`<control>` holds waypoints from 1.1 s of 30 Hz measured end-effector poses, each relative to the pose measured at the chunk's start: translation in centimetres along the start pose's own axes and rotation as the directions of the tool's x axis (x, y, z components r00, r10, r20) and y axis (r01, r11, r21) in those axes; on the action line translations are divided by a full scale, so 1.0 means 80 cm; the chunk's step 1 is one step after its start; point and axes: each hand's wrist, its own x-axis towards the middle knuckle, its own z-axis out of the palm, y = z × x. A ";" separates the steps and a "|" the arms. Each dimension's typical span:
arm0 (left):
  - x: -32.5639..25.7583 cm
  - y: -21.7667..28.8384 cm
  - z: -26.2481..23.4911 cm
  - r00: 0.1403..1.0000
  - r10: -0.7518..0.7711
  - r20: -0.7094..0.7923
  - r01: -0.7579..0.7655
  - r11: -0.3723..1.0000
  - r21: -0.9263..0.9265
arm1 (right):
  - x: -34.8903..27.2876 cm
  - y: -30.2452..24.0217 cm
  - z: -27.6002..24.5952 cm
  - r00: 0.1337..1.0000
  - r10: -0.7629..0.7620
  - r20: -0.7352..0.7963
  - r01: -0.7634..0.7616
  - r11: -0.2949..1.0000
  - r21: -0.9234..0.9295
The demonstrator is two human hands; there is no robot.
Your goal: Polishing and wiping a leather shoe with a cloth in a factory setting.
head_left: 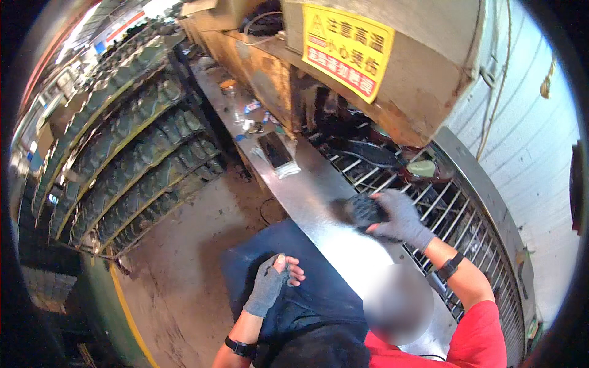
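Right hand (400, 216), grey-gloved, closed around a dark ridged rubber piece (362, 210) pressed on the steel bench ledge (319, 184) beside the wire rack (454, 214), seemingly for support; left hand (273, 282), loosely curled and holding nothing, resting against the dark apron (307, 288).
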 end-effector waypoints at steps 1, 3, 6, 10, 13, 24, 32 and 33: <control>-0.004 -0.002 0.011 1.000 -0.014 -0.010 0.014 1.000 0.005 | 0.022 -0.053 -0.016 0.973 -0.136 0.188 0.101 0.978 0.185; 0.007 0.000 0.041 1.000 -0.011 0.010 0.012 0.984 -0.178 | 0.036 -0.100 -0.006 0.771 -0.628 0.108 0.598 0.772 0.214; -0.005 0.039 0.065 0.975 -0.207 0.079 0.215 0.972 -0.100 | 0.074 -0.091 -0.004 0.797 -0.576 0.182 0.561 0.818 0.130; -0.026 -0.021 0.013 0.969 -0.057 -0.242 0.074 0.995 0.063 | 0.125 0.084 -0.026 0.922 -0.361 0.138 0.380 0.910 -0.165; -0.042 -0.036 0.013 0.943 -0.145 -0.299 0.133 0.989 -0.060 | 0.103 0.220 -0.057 0.752 0.497 0.434 -0.229 0.814 -0.535; -0.027 -0.030 0.003 0.947 -0.157 -0.280 0.149 0.988 -0.051 | -0.065 0.197 -0.057 0.878 -0.053 0.476 0.297 0.839 -0.456; -0.023 -0.052 -0.020 0.948 -0.161 -0.273 0.155 0.987 -0.044 | -0.159 0.183 -0.014 0.596 0.704 -0.387 -0.581 0.710 0.398; -0.025 -0.047 -0.015 0.951 -0.156 -0.268 0.150 0.988 -0.045 | -0.140 0.191 -0.007 0.471 0.861 -0.192 -0.676 0.492 0.549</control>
